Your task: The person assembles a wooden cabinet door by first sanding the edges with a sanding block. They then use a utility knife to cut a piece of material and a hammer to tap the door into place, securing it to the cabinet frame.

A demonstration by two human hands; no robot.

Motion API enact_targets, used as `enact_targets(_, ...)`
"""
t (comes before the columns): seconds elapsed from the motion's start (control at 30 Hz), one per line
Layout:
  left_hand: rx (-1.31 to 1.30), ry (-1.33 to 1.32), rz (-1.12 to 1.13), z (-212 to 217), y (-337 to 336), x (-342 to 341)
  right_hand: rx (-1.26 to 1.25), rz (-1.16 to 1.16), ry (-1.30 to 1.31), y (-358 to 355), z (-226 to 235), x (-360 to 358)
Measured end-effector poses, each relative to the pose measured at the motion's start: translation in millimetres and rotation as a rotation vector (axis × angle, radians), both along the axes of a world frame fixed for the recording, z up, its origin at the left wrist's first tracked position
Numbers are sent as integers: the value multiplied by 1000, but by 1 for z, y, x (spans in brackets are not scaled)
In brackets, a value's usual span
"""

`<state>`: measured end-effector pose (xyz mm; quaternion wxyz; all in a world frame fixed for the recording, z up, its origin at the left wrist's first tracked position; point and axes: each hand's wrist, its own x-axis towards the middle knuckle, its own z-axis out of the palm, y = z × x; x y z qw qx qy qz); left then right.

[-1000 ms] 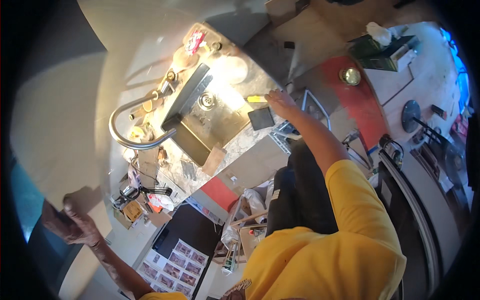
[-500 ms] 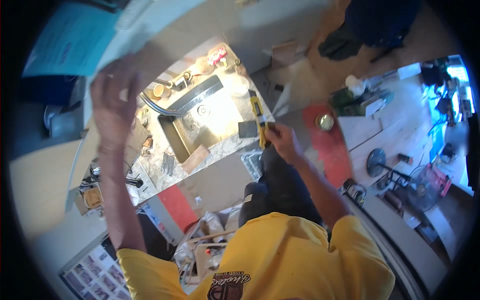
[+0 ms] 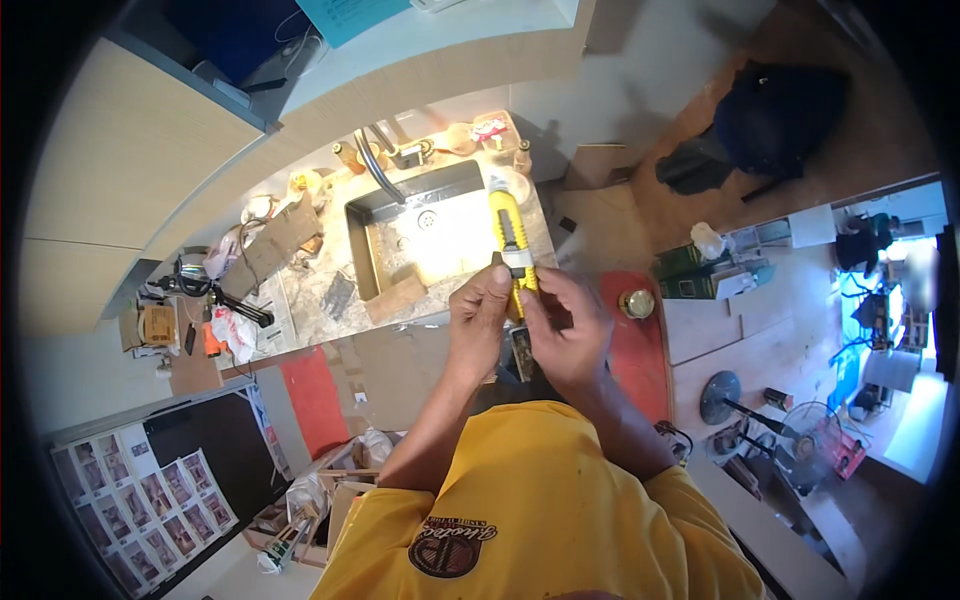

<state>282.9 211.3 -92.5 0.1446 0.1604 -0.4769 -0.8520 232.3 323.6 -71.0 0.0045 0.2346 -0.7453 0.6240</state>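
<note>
While the bare left hand (image 3: 480, 312) pinches one side of a long yellow-and-black utility knife (image 3: 507, 222), the bare right hand (image 3: 572, 328) pinches the other, just right of the rectangular metal sink (image 3: 361, 250).

Yellow cutter (image 3: 507, 214), just right of sink (image 3: 358, 245): lower part partly covered by left fingers (image 3: 490, 286) and right fingers (image 3: 539, 314); blade too small to tell. Sink's right side lost in glare. Beyond sink, teal sheet (image 3: 350, 18) cut off by top edge. Photo sheets (image 3: 150, 495), lower left of sink: subjects too small.
</note>
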Motion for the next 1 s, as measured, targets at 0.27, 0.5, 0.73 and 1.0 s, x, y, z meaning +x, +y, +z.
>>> enact_targets(0.27,224,153,-15,19,18,26,292,-2,522,-4,30,24)
enact_targets(0.5,381,155,-54,36,4,42,36,309,-26,3,68,11)
enact_targets(0.73,86,82,-5,45,7,47,206,308,255,-18,64,2)
enact_targets(1.0,-181,-66,97,47,13,44,223,273,303,-17,69,-3)
